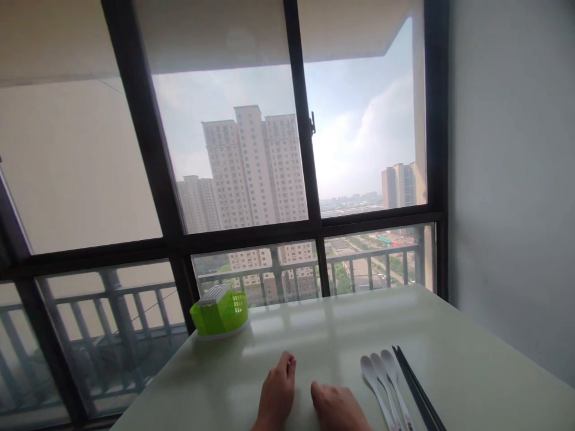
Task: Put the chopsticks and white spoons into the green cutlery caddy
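Note:
My left hand (276, 395) lies flat on the pale table (341, 329) near its front edge, fingers together, holding nothing. My right hand (336, 407) rests beside it, a small gap between them, also holding nothing; its fingers are cut off by the frame's bottom edge. Just right of my right hand lie three white spoons (381, 377) side by side, bowls pointing away from me. Dark chopsticks (415, 386) lie along the spoons' right side. A green slotted plastic holder (220, 311) stands at the table's far left corner.
A large dark-framed window (300, 179) runs along the table's far edge, with a balcony railing and tall buildings beyond. A plain wall (512, 179) borders the table on the right. The table's left edge drops off near the holder.

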Demonstrator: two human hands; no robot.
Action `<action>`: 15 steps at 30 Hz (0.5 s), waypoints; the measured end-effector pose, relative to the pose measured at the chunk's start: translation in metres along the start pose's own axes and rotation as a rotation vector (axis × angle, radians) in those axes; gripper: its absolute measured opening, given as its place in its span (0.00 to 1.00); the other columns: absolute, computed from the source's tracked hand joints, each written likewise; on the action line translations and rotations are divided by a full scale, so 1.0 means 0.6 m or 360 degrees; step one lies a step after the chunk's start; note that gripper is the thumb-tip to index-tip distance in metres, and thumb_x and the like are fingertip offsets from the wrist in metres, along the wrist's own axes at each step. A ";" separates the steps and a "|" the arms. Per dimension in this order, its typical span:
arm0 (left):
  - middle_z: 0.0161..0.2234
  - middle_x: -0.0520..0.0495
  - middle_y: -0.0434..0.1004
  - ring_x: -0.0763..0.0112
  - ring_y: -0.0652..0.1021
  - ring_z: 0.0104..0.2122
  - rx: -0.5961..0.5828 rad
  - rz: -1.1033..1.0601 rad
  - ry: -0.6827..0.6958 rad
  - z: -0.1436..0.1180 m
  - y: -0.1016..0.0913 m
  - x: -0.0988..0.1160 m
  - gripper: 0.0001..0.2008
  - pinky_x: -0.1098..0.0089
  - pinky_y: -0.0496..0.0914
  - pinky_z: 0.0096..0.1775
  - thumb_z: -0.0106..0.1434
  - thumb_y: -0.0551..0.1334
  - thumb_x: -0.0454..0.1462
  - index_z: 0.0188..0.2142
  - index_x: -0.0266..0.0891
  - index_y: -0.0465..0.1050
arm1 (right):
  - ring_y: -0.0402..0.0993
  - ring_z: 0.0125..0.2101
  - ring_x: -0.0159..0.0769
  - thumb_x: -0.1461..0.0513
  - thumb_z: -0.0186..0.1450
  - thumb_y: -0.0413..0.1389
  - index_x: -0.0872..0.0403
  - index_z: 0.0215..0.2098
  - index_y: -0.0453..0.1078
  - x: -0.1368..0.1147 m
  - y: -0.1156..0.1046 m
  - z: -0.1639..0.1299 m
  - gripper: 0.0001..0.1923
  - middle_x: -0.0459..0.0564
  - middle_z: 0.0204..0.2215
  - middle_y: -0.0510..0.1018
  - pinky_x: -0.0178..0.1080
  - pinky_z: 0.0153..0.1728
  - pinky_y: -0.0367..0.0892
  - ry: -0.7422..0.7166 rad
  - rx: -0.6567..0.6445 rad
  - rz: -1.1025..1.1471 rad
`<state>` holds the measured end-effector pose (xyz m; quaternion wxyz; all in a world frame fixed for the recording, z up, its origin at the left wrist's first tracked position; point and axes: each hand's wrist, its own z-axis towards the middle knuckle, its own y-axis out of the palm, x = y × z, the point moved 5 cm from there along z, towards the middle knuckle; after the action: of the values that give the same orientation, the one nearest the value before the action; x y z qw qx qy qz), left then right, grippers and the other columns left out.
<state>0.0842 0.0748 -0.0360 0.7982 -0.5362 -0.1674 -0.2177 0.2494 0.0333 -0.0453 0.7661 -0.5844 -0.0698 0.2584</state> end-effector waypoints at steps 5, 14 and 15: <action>0.40 0.48 0.75 0.65 0.78 0.35 0.0686 0.0178 -0.0133 0.105 -0.127 -0.065 0.19 0.67 0.72 0.38 0.65 0.59 0.45 0.53 0.41 0.65 | 0.80 0.31 0.34 0.70 0.61 0.53 0.49 0.42 0.69 -0.001 0.005 -0.003 0.13 0.45 0.37 0.81 0.33 0.25 0.55 -0.0070 0.0044 0.0210; 0.54 0.37 0.71 0.46 0.73 0.52 0.0822 0.0812 -0.0659 0.258 -0.388 -0.213 0.35 0.59 0.70 0.45 0.53 0.70 0.50 0.57 0.39 0.67 | 0.79 0.29 0.35 0.70 0.58 0.54 0.49 0.43 0.70 -0.010 0.007 0.001 0.16 0.45 0.38 0.82 0.34 0.24 0.56 0.0025 -0.0035 0.0268; 0.51 0.39 0.73 0.48 0.75 0.50 0.0756 0.0860 -0.0727 0.271 -0.396 -0.223 0.36 0.60 0.70 0.44 0.53 0.70 0.51 0.58 0.40 0.67 | 0.80 0.29 0.36 0.70 0.57 0.55 0.48 0.42 0.70 -0.011 0.010 0.003 0.16 0.45 0.38 0.82 0.34 0.23 0.56 0.0043 -0.0059 0.0258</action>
<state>-0.1600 0.1697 0.1432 0.8703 -0.3964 -0.2389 0.1683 0.2414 0.0327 -0.0491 0.7325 -0.6057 -0.0166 0.3102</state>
